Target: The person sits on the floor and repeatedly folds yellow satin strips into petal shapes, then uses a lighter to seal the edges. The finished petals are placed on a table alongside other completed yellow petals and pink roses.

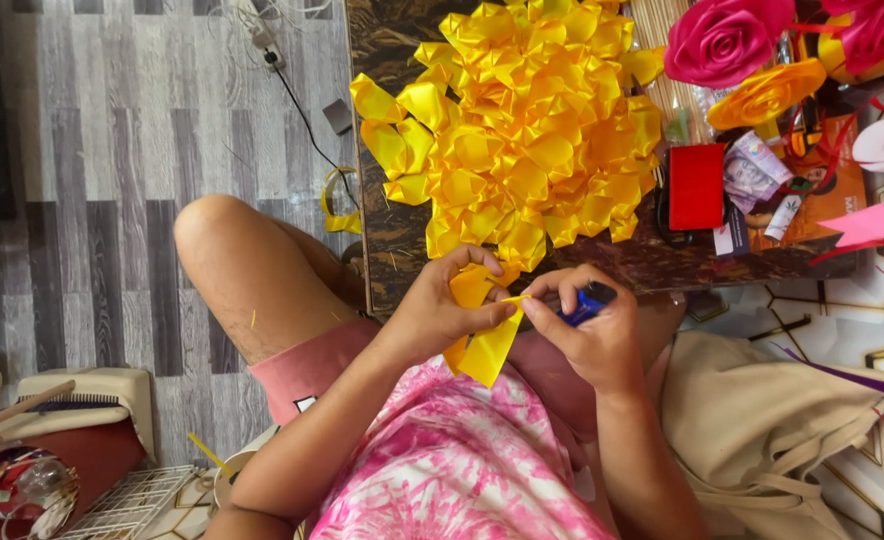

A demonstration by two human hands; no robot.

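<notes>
While the left hand (442, 305) pinches a folded piece of yellow ribbon (484, 335) between thumb and curled fingers, the right hand (587, 325) is closed around a blue lighter (587, 302), its fingertips meeting the ribbon's folded edge. Both hands hover just in front of the lap, over a pink patterned shirt (462, 470), at the near edge of the dark surface (392, 240). This one piece looks unfinished, its fold held together only by the fingers. Just beyond, a big heap of folded yellow ribbon petals (522, 130) already covers much of the surface, so a great many pieces seem done; how many are left cannot be told. Farther right lie a red wallet (697, 185), an orange ribbon rose (767, 95) and a pink ribbon rose (722, 40).
</notes>
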